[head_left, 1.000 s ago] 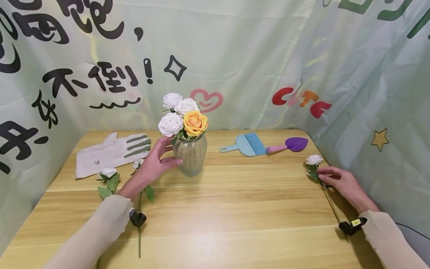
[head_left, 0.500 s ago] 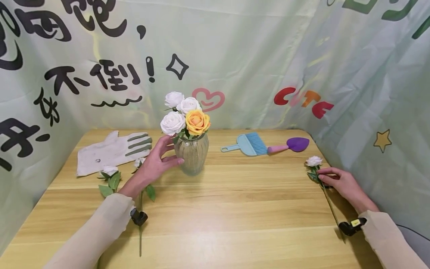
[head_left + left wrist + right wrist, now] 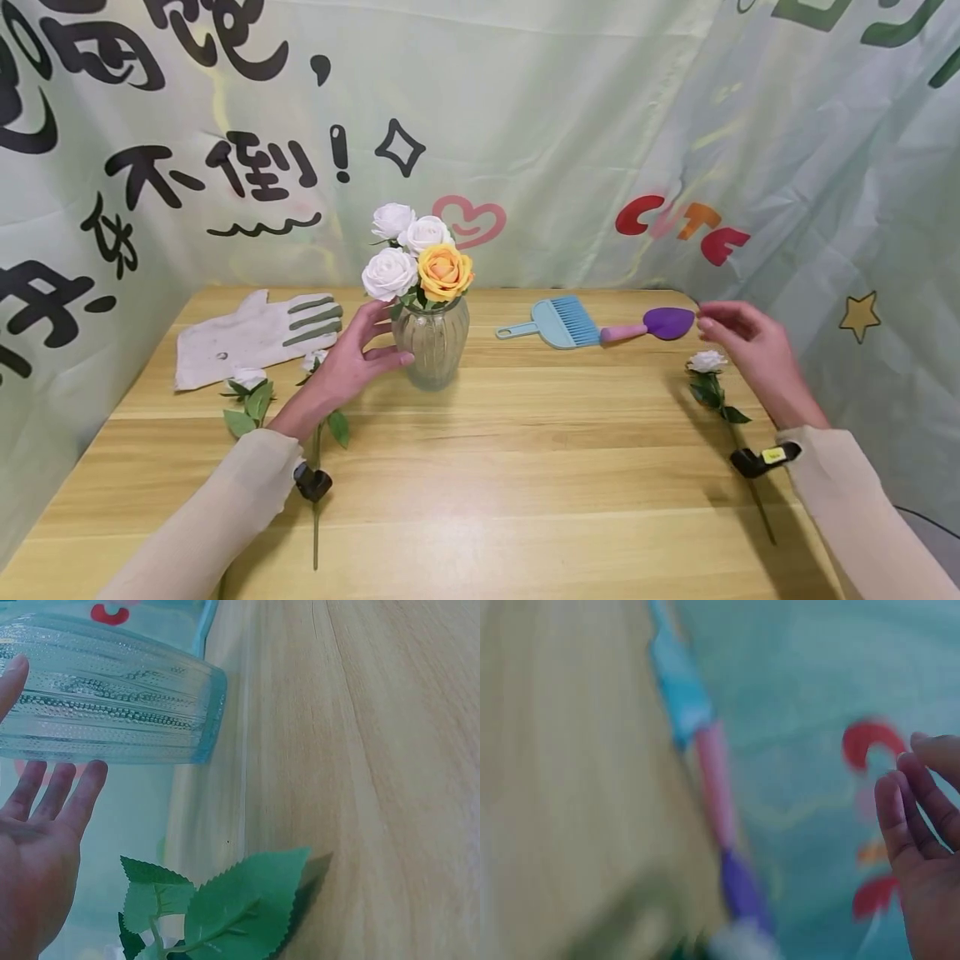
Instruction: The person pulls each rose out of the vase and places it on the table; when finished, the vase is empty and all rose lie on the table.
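A ribbed glass vase [image 3: 431, 346] stands at the middle back, holding several white roses [image 3: 390, 273] and an orange rose [image 3: 446, 272]. My left hand [image 3: 354, 362] is at its left side, thumb and fingers spread around the glass; in the left wrist view the fingertips of that hand [image 3: 45, 847] are at the vase [image 3: 112, 697]. My right hand [image 3: 765, 358] is raised above the right edge of the table, fingers relaxed and holding nothing. Below it a white rose [image 3: 707, 362] lies on the table. The right wrist view shows the hand [image 3: 930, 825] with nothing in its fingers.
A light blue dustpan with brush [image 3: 558, 322] and a purple shovel with pink handle [image 3: 667, 323] lie at the back right. A white glove [image 3: 240, 337] lies at the back left, with two white roses, one [image 3: 247, 379] partly under my left arm. Fabric hangs behind the table.
My right hand has let go of the white rose's stem and moved up and away from it. The left hand stays at the vase.
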Demonstrator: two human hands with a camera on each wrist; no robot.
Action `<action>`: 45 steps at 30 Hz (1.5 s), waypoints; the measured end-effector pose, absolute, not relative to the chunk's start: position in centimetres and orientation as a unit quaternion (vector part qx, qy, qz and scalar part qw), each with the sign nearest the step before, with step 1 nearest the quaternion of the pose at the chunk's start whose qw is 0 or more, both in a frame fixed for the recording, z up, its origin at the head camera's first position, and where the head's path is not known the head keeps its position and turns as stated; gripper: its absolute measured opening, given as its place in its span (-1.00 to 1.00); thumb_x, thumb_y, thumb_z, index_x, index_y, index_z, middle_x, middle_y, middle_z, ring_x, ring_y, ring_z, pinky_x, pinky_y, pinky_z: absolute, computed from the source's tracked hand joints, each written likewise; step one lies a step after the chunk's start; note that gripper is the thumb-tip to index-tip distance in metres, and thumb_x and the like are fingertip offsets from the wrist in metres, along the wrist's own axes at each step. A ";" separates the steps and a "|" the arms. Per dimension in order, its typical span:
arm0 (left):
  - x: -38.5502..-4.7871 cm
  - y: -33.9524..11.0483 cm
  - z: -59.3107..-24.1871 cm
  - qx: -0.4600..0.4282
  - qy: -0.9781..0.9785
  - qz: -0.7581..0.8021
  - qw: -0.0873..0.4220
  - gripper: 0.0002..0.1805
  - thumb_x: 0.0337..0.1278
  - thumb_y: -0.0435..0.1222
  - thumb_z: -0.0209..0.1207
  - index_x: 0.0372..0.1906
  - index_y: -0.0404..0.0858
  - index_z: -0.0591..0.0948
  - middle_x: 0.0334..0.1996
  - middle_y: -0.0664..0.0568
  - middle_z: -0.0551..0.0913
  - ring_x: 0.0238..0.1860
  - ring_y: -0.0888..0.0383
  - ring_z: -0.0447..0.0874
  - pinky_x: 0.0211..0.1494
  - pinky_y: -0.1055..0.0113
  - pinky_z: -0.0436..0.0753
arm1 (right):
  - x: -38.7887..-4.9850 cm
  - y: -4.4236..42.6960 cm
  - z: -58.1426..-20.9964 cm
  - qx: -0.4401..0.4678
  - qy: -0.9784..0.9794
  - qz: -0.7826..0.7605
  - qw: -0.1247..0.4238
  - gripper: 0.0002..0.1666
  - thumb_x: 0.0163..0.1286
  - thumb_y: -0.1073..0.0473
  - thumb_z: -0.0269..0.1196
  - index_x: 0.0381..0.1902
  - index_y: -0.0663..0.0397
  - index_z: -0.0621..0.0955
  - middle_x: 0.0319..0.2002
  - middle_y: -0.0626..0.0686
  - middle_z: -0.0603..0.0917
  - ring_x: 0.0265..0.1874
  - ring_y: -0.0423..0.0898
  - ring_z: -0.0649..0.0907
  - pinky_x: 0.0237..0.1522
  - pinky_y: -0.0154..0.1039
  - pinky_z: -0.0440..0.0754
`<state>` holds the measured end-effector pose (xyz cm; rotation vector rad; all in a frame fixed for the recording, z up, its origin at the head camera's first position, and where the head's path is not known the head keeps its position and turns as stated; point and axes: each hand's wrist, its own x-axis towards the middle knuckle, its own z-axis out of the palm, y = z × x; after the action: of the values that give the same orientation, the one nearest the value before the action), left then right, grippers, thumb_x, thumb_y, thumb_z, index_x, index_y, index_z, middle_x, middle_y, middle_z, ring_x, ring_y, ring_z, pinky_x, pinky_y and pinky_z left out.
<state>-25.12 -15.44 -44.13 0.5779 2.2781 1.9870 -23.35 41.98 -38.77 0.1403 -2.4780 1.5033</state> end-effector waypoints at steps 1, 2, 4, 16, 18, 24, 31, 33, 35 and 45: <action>-25.1 -15.4 -44.1 0.188 0.740 0.645 0.032 -0.01 0.33 -0.44 0.46 0.69 -0.12 0.15 0.70 -0.14 0.22 0.65 -0.21 0.26 0.60 -0.07 0.60 | -23.7 40.8 -38.1 0.063 -0.835 0.532 0.126 -0.63 0.62 0.18 0.34 0.30 0.13 0.67 0.02 -0.27 0.79 -0.07 -0.37 0.77 0.03 -0.64 0.70; -25.1 -15.4 -44.2 0.187 0.740 0.645 0.032 -0.01 0.33 -0.44 0.46 0.69 -0.12 0.15 0.70 -0.13 0.22 0.65 -0.21 0.27 0.60 -0.09 0.60 | -24.0 39.6 -37.5 0.078 -0.821 0.550 0.132 -0.63 0.61 0.21 0.35 0.28 0.19 0.67 0.03 -0.22 0.80 -0.05 -0.34 0.77 0.04 -0.62 0.71; -25.2 -15.4 -44.2 0.186 0.740 0.645 0.033 -0.01 0.32 -0.46 0.45 0.69 -0.12 0.15 0.69 -0.13 0.22 0.64 -0.19 0.27 0.60 -0.10 0.59 | -24.5 37.2 -36.6 0.119 -0.790 0.586 0.140 -0.63 0.58 0.30 0.35 0.25 0.33 0.66 0.03 -0.12 0.81 -0.04 -0.28 0.79 0.06 -0.58 0.74; -25.3 -15.4 -44.0 0.195 0.735 0.649 0.030 -0.01 0.32 -0.48 0.45 0.69 -0.16 0.15 0.69 -0.15 0.22 0.64 -0.24 0.26 0.57 -0.03 0.63 | -26.2 23.4 -34.7 0.261 -0.742 0.610 0.100 -0.72 0.60 0.33 0.32 0.19 0.27 0.66 0.08 -0.01 0.80 0.05 -0.10 0.79 0.08 -0.44 0.80; -25.3 -15.5 -44.0 0.195 0.736 0.648 0.030 -0.02 0.32 -0.46 0.45 0.69 -0.15 0.15 0.69 -0.14 0.23 0.64 -0.24 0.26 0.56 0.02 0.64 | -26.2 21.3 -34.7 0.286 -0.735 0.608 0.089 -0.73 0.58 0.37 0.32 0.18 0.30 0.66 0.12 0.01 0.79 0.12 -0.10 0.78 0.23 -0.35 0.77; -25.2 -15.6 -43.9 0.192 0.738 0.647 0.029 -0.04 0.35 -0.45 0.44 0.68 -0.15 0.16 0.69 -0.14 0.24 0.64 -0.22 0.26 0.55 0.13 0.66 | -26.2 16.1 -35.3 0.339 -0.731 0.590 0.052 -0.73 0.56 0.42 0.31 0.15 0.35 0.67 0.26 0.15 0.71 0.32 -0.06 0.66 0.44 -0.15 0.67; -25.3 -15.4 -44.0 0.194 0.738 0.646 0.029 -0.05 0.35 -0.47 0.43 0.68 -0.14 0.18 0.72 -0.09 0.20 0.65 -0.20 0.26 0.55 0.08 0.65 | -26.2 12.8 -35.8 0.363 -0.733 0.570 0.075 -0.73 0.49 0.49 0.35 0.10 0.37 0.70 0.24 0.29 0.67 0.35 0.06 0.61 0.52 0.00 0.59; -25.2 -15.4 -44.0 0.194 0.738 0.646 0.029 -0.05 0.36 -0.46 0.43 0.69 -0.13 0.18 0.73 -0.09 0.18 0.65 -0.21 0.26 0.54 0.12 0.66 | -26.1 12.2 -35.8 0.367 -0.741 0.556 0.085 -0.72 0.47 0.46 0.38 0.11 0.33 0.72 0.28 0.27 0.68 0.38 0.07 0.58 0.55 0.04 0.55; -25.2 -15.4 -44.0 0.193 0.739 0.645 0.031 -0.05 0.38 -0.44 0.42 0.70 -0.10 0.17 0.72 -0.09 0.18 0.65 -0.19 0.26 0.54 0.13 0.67 | -26.1 11.6 -36.0 0.366 -0.753 0.539 0.095 -0.70 0.47 0.41 0.41 0.13 0.27 0.74 0.30 0.22 0.69 0.41 0.06 0.55 0.56 0.08 0.52; -25.2 -15.6 -44.1 0.186 0.747 0.637 0.038 -0.01 0.41 -0.38 0.42 0.74 0.00 0.11 0.70 -0.11 0.21 0.66 -0.20 0.27 0.59 -0.16 0.59 | -25.7 9.1 -36.1 0.350 -0.794 0.473 0.156 -0.79 0.49 0.22 0.47 0.04 0.10 0.77 0.17 0.10 0.70 0.34 0.02 0.52 0.44 0.13 0.48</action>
<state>-25.17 -15.56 -44.12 0.5695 2.2919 1.9533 -25.69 9.09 -36.10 1.0031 -2.2730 1.3536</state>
